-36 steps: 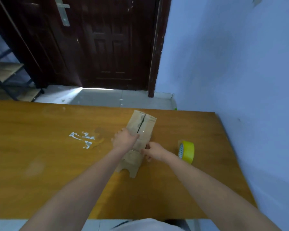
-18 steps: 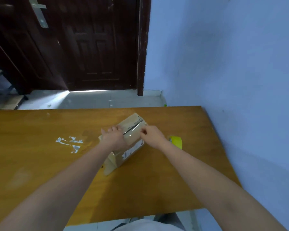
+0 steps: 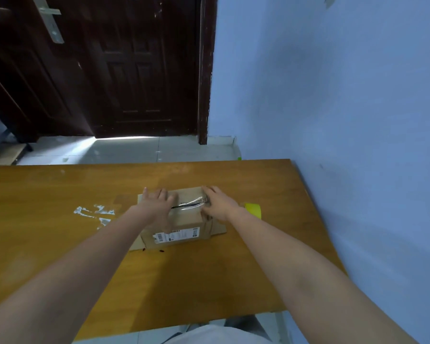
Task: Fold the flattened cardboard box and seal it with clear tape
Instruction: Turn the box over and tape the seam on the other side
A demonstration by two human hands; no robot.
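A small brown cardboard box (image 3: 176, 234) stands on the wooden table (image 3: 60, 219), with a printed label on its near side. Its top flaps meet at a dark seam under a shiny strip of clear tape (image 3: 191, 204). My left hand (image 3: 157, 202) lies flat on the left part of the top, fingers spread. My right hand (image 3: 220, 203) presses flat on the right part of the top, over the tape's end. A yellow tape roll (image 3: 253, 209) sits just right of the box, partly hidden by my right wrist.
White torn tape scraps (image 3: 94, 212) stick to the table left of the box. A blue wall (image 3: 345, 120) runs along the table's right edge. A dark wooden door (image 3: 124, 65) and tiled floor lie beyond the far edge.
The box has turned from lengthwise to broadside, label side toward me. Both hands moved from its sides onto its top. The head camera shifted.
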